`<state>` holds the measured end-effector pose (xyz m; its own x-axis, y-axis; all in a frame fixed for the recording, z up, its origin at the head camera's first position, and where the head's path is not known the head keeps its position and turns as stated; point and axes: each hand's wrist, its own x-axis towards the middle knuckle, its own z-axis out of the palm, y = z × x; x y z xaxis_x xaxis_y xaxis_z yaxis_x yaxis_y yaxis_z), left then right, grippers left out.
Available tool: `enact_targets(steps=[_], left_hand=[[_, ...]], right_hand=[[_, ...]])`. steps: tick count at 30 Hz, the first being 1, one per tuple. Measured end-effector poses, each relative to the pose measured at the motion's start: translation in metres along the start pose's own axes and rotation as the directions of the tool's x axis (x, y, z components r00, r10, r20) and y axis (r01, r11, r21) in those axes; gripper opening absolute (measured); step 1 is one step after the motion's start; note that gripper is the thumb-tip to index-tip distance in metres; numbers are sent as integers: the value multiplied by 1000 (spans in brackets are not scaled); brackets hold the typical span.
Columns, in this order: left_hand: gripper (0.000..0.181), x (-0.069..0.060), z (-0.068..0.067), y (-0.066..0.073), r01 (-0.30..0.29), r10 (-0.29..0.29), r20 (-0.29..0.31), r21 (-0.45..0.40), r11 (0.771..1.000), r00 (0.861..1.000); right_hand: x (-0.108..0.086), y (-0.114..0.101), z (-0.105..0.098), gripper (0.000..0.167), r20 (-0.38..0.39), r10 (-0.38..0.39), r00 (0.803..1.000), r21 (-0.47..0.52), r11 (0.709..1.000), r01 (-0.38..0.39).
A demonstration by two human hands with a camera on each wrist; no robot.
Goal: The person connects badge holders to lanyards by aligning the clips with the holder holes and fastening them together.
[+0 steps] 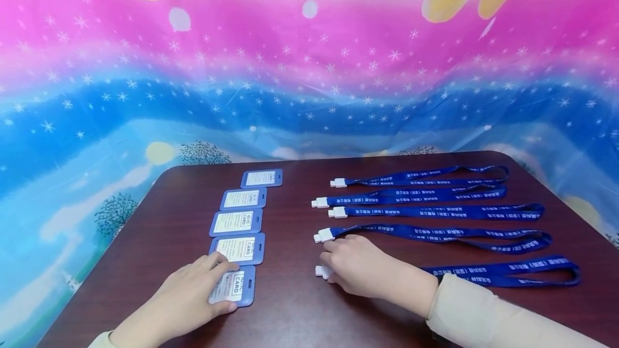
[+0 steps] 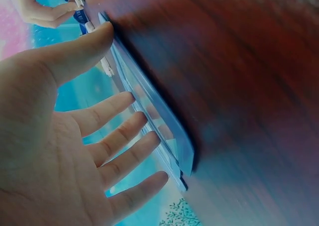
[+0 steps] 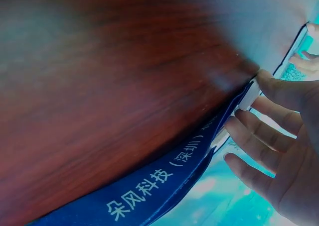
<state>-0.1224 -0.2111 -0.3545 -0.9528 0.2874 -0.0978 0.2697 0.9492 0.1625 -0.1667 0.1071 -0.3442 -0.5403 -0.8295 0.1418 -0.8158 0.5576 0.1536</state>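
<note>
L hand (image 1: 193,289) is at abt 8 o'clock on the table (image 1: 285,305) (12 = far edge), over the closest holder (image 1: 249,289): fingers loose & nearly straight, thumb at its near edge, index across its far edge; can't tell if there's any firm grip. Holder lies flat, blue frame w/ clear window, printed card (image 1: 237,287) inside, partly under the hand, "CARD" legible; slot on its 3 o'clock side.

Four more holders run in a col. from there up to approx 10–11 o'clock, all flat: 2nd holder (image 1: 258,248), 3rd holder (image 1: 236,222), 4th holder (image 1: 244,198), 5th holder (image 1: 261,178). Each has a white "ID/IC CARD" insert in its window. Fingers overlap the 2nd in head view; contact unclear.

R hand (image 1: 360,267), btwn 3 & 4 o'clock, pinches the white clip (image 1: 319,271) of the closest lanyard (image 1: 508,270) btwn thumb & index; other fingers loosely bent. Strap is dk blue w/ white lettering, loop stretching twd 3 o'clock.

Four other lanyards (image 1: 435,212) lie beyond it, roughly parallel, btwn 1 & 3 o'clock, white clips pointing to 9. Pink/blue backdrop (image 1: 309,69) w/ snowflakes hangs at 12.
</note>
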Motion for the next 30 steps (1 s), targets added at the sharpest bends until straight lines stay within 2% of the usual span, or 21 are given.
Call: enact_targets(steps=[7, 16, 30], left_hand=[[63, -2, 3, -3, -13, 13, -9, 7, 1000, 1000], [61, -4, 8, -7, -51, 53, -49, 35, 998, 997], [60, -2, 6, -3, -37, 38, -52, 20, 999, 998]], right_hand=[[15, -9, -1, 23, 53, -3, 999, 34, 999, 1], [31, -17, -3, 24, 118, 12, 993, 79, 997, -22], [54, -31, -6, 33, 235, 69, 970, 116, 988, -98]])
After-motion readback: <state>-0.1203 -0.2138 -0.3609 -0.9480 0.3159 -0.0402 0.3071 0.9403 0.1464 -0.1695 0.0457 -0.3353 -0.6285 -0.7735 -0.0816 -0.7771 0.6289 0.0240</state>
